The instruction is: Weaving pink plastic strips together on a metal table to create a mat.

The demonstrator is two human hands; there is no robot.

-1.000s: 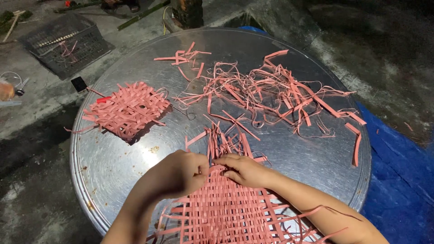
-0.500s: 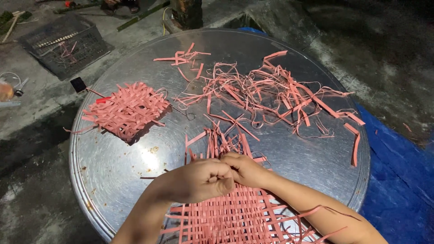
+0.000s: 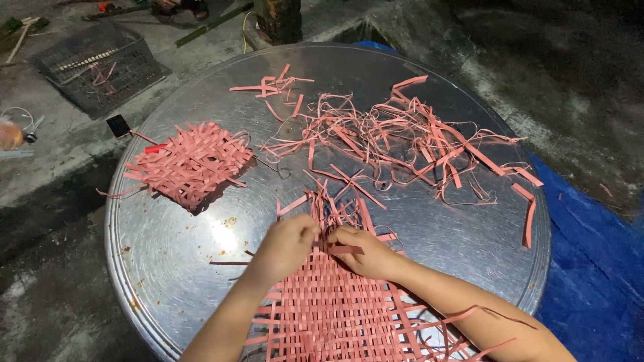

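- At the lower centre of the frame, the left hand (image 3: pixel 285 247) and the right hand (image 3: pixel 362 251) are meeting at the far edge of a pink woven mat (image 3: pixel 335 315); the right fingers are pinching a short pink strip (image 3: pixel 347 249), while the left hand is curling closed against the weave, though exactly what its fingers are gripping cannot be made out.
- Beneath both forearms, the mat is lying flat on the round metal table (image 3: pixel 174 268), its upright strips (image 3: pixel 329 208) sticking out loose beyond the hands.
- Judging by their look, the strips are thin, flat and very light, bending easily yet likely creasing or tearing if tugged; taking one near the weave edge, close to its crossing, seems the surest hold.
- Toward the left of the tabletop, a smaller woven square (image 3: pixel 191 164) is resting with frayed ends.
- Across the upper right of the table, a tangle of loose pink strips (image 3: pixel 402 144) is sprawling, some curling, some straight.
- Off the table, a dark plastic crate (image 3: pixel 100 67) is sitting at the upper left, and a blue tarp (image 3: pixel 590 268) is showing at the right.
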